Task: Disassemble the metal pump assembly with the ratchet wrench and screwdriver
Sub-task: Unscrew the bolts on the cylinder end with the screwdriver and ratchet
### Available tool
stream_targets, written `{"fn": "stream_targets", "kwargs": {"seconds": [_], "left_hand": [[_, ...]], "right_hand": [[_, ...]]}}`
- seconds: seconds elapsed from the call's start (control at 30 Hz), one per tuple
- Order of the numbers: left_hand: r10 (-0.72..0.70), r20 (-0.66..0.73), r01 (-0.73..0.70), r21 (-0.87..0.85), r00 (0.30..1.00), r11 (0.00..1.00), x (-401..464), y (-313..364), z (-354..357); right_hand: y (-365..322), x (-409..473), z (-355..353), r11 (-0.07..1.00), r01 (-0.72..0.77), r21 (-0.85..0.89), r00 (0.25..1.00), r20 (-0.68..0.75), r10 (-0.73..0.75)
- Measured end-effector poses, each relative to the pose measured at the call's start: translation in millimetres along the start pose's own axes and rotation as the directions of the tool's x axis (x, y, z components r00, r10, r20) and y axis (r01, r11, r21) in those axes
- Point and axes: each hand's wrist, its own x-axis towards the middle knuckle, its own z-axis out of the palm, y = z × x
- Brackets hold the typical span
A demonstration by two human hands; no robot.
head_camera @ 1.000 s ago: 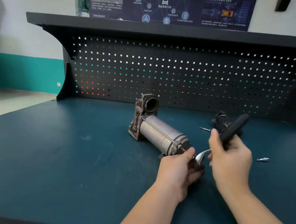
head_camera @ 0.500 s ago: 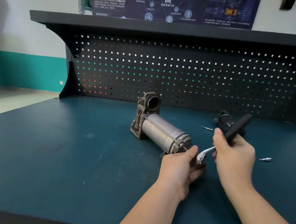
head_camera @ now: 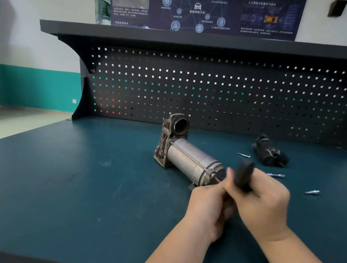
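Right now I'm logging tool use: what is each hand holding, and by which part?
The right hand grips the ratchet wrench by its black handle. The left hand is closed at the wrench's head end beside the pump; what it pinches is hidden.

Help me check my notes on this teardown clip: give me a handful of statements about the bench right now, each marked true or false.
1. The pump assembly lies on its side on the blue bench top. True.
2. The right hand grips a black tool handle. True.
3. The left hand rests flat on the bench, far from the pump. False: it is closed at the near end of the pump, against the right hand.
4. A water bottle stands on the top shelf. True.
5. All bolts hang on the pegboard. False: loose bolts lie on the bench to the right.
6. A dark removed part lies to the left of the pump. False: it lies to the right.
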Motion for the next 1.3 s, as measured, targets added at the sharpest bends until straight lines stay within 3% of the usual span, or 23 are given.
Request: {"fn": "stream_targets", "kwargs": {"seconds": [0.07, 0.13, 0.2, 0.27, 0.3, 0.33, 0.43, 0.5, 0.53, 0.57, 0.63, 0.7, 0.73, 0.77, 0.8, 0.83, 0.9, 0.93, 1.0, 1.13, 1.17, 1.23, 1.3], "left_hand": [[0.011, -0.027, -0.011, 0.02, 1.0, 1.0, 0.8, 0.3, -1.4], [-0.005, -0.039, 0.004, -0.02, 0.999, 1.0, -0.5, 1.4, -1.1], [-0.029, -0.034, 0.026, -0.058, 0.999, 0.998, -0.8, 2.6, 0.3], [-0.034, -0.041, 0.031, -0.056, 0.999, 0.998, 0.9, 1.6, 1.1], [-0.03, -0.041, 0.028, -0.046, 0.999, 0.999, 1.6, 0.8, 1.2], [-0.025, -0.041, 0.023, -0.044, 0.999, 0.999, 2.4, 0.2, 1.2], [-0.011, -0.007, 0.011, -0.031, 1.0, 0.999, 1.0, 0.8, -0.2], [-0.008, 0.016, 0.009, -0.037, 1.0, 0.999, 0.2, 1.5, -1.1], [-0.011, 0.011, 0.012, -0.046, 1.0, 0.999, -0.1, 1.7, -1.0], [-0.019, -0.001, 0.019, -0.055, 1.0, 0.998, -0.3, 2.0, -1.0], [-0.042, -0.019, 0.041, -0.068, 0.999, 0.997, -0.6, 2.6, -0.5], [-0.051, -0.028, 0.05, -0.053, 0.998, 0.997, 0.7, 2.3, 0.2], [-0.047, -0.033, 0.045, -0.05, 0.998, 0.998, 1.8, 1.4, 0.4], [-0.043, -0.037, 0.041, -0.057, 0.998, 0.998, 2.3, 1.3, 0.4], [-0.037, -0.038, 0.035, -0.066, 0.999, 0.997, 2.4, 0.7, 0.3], [-0.029, -0.03, 0.027, -0.071, 0.999, 0.997, 2.0, 0.6, 0.0], [-0.014, 0.008, 0.015, -0.066, 1.0, 0.998, 0.3, 1.6, -0.5], [-0.008, 0.02, 0.009, -0.062, 1.0, 0.998, -0.6, 2.0, -0.5], [-0.012, 0.006, 0.012, -0.073, 1.0, 0.997, -1.3, 2.3, -0.3], [-0.039, -0.027, 0.037, -0.058, 0.999, 0.998, 1.5, 2.3, 0.4], [-0.037, -0.03, 0.036, -0.055, 0.999, 0.998, 2.1, 2.0, 0.5], [-0.034, -0.028, 0.032, -0.071, 0.999, 0.997, 2.2, 1.0, 0.5], [-0.027, -0.002, 0.027, -0.084, 1.0, 0.996, 0.8, 1.8, -0.2]], "right_hand": [[-2.3, 1.4, 4.0, 0.999, 0.029, 0.046, 0.999, 0.039, -0.031], [-2.0, 3.0, 4.7, 0.912, -0.386, 0.136, 0.922, 0.02, 0.387], [7.6, 4.1, 5.9, 0.602, -0.746, 0.284, 0.632, 0.019, 0.775], [24.3, 5.2, 5.9, 0.326, -0.87, 0.371, 0.382, 0.088, 0.92], [26.3, 6.4, 4.2, 0.327, -0.872, 0.364, 0.384, 0.094, 0.919], [25.5, 5.5, 2.5, 0.45, -0.836, 0.315, 0.492, 0.066, 0.868], [10.0, 1.1, -0.9, 0.925, -0.371, 0.085, 0.926, -0.035, 0.375], [6.4, 2.0, 0.7, 0.981, -0.175, 0.084, 0.984, -0.01, 0.177], [7.8, 3.0, 2.1, 0.962, -0.254, 0.1, 0.967, 0.006, 0.254], [10.1, 5.0, 3.2, 0.897, -0.42, 0.135, 0.906, 0.01, 0.422], [16.9, 7.9, 6.0, 0.571, -0.78, 0.257, 0.599, 0.044, 0.799], [28.0, 10.4, 7.6, 0.155, -0.907, 0.392, 0.234, 0.162, 0.959], [28.0, 12.5, 6.8, 0.11, -0.911, 0.397, 0.192, 0.173, 0.966], [27.2, 11.4, 5.5, 0.234, -0.907, 0.351, 0.296, 0.133, 0.946], [24.0, 9.2, 4.3, 0.48, -0.838, 0.261, 0.51, 0.058, 0.858], [18.2, 7.6, 2.1, 0.732, -0.661, 0.164, 0.741, -0.004, 0.671], [6.0, 4.6, 0.3, 0.958, -0.273, 0.088, 0.962, -0.005, 0.274], [4.1, 4.4, 1.0, 0.977, -0.186, 0.1, 0.982, 0.007, 0.186], [6.7, 5.4, 3.6, 0.912, -0.391, 0.125, 0.92, 0.014, 0.392], [26.9, 10.7, 6.9, 0.226, -0.903, 0.365, 0.294, 0.141, 0.945], [28.1, 12.0, 6.0, 0.194, -0.908, 0.372, 0.267, 0.156, 0.951], [23.8, 8.5, 3.3, 0.551, -0.794, 0.257, 0.58, 0.049, 0.813], [10.7, 5.3, -0.3, 0.899, -0.419, 0.13, 0.906, -0.007, 0.423]]}}
